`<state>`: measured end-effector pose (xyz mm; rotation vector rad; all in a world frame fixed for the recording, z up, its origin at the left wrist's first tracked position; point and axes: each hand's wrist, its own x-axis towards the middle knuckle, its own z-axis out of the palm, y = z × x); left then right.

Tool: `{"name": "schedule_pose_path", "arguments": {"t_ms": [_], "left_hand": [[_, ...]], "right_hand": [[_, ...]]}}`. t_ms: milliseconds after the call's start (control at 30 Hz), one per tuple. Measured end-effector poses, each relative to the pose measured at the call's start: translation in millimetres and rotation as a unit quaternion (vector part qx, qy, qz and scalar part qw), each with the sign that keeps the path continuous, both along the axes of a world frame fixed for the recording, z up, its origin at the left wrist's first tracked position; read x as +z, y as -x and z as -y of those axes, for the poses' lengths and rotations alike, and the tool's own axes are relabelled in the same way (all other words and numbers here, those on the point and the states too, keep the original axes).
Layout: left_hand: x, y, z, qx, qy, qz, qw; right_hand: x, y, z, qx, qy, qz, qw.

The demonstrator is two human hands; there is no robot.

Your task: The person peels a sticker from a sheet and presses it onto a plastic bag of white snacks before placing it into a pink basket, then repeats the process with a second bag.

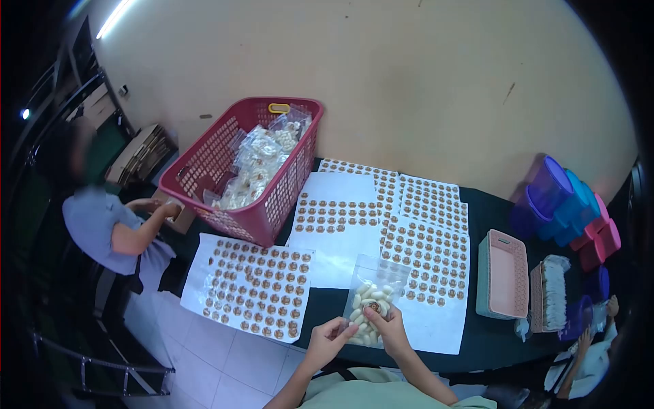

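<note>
A clear plastic bag (369, 300) filled with white, oblong pieces is held up at the table's front edge. My left hand (330, 341) pinches its lower left side, thumb on the front. From the right, my right hand (388, 328) grips the same bag, its thumb pressing on a round brown sticker (374, 307) on the bag's face. Behind the bag lie white sheets of round brown stickers, one sheet (337, 255) with its lower part bare. Another sticker sheet (248, 286) lies to the left of my hands.
A red laundry-style basket (272, 211) holds many filled bags (262, 160) at the back left. Pink and green trays (485, 273), a basket of packets (552, 296) and colored tubs (548, 187) stand right. One person (112, 228) works at left; another person's sleeve (593, 371) shows at right.
</note>
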<state>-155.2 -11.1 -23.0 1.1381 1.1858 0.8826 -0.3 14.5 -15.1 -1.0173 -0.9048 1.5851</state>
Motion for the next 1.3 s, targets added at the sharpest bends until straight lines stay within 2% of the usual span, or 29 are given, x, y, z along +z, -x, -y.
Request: {"name": "schedule_pose_path", "arguments": {"t_ms": [100, 167, 233, 267, 367, 533, 633, 700, 767, 800, 833, 900, 933, 1033, 1167, 1267, 1300], "left_hand": [[8.6, 3.3, 8.7, 0.032, -0.031, 0.031, 0.999], [-2.6, 9.7, 13.5, 0.041, -0.022, 0.016, 0.999], [-8.9, 11.5, 20.5, 0.072, -0.046, 0.049, 0.995], [-8.9, 12.1, 24.4, 0.081, -0.046, 0.049, 0.994], [-4.7, 14.5, 31.5, 0.053, -0.008, 0.167, 0.985], [-12.3, 15.1, 25.7, 0.029, 0.009, 0.202, 0.979], [-2.2, 8.2, 15.3, 0.022, 0.053, 0.197, 0.979], [-1.3, 3.8, 8.1, 0.029, 0.057, 0.156, 0.986], [10.1, 0.5, 1.5, 0.046, -0.015, 0.112, 0.992], [4.5, 3.1, -2.9, 0.042, -0.034, 0.057, 0.997], [1.7, 4.6, -7.9, 0.037, -0.033, 0.052, 0.997], [2.4, 3.6, -14.9, 0.031, -0.058, 0.025, 0.997], [12.8, 2.2, -18.5, 0.027, -0.046, 0.064, 0.997], [15.0, 5.0, -36.0, -0.032, -0.045, 0.025, 0.998], [40.8, -7.0, -57.5, 0.001, -0.099, 0.153, 0.983], [40.2, 0.6, -71.1, -0.014, -0.061, 0.144, 0.988], [40.8, 1.4, -74.1, -0.03, -0.044, 0.122, 0.991]], "right_hand": [[6.3, -1.4, 2.3, 0.02, 0.012, -0.036, 0.999], [5.0, -4.8, -1.7, 0.027, 0.023, -0.058, 0.998], [6.2, -4.2, -2.8, 0.067, -0.042, 0.032, 0.996], [8.9, 2.0, -1.5, 0.054, -0.059, 0.028, 0.996], [2.0, 7.2, -1.8, 0.069, -0.016, 0.006, 0.997], [1.7, 9.4, -2.0, 0.071, -0.037, 0.012, 0.997], [3.8, 3.8, -5.0, 0.061, -0.049, 0.039, 0.996], [4.4, 0.7, -6.7, 0.052, -0.027, 0.017, 0.998], [1.2, -2.7, -8.3, 0.058, -0.008, -0.008, 0.998], [-0.9, -3.8, -9.7, 0.068, 0.012, -0.033, 0.997], [-3.0, -4.6, -12.0, 0.063, 0.013, -0.039, 0.997], [-6.3, -4.1, -16.1, 0.077, 0.001, 0.01, 0.997], [3.4, -3.0, -18.8, 0.07, -0.021, -0.003, 0.997], [15.3, 0.2, -28.1, 0.03, -0.01, -0.037, 0.999], [27.8, -7.3, -35.9, -0.003, -0.044, -0.017, 0.999], [27.3, -15.9, -29.4, 0.105, -0.033, 0.074, 0.991], [27.6, -14.8, -26.7, 0.103, -0.032, 0.074, 0.991]]}}
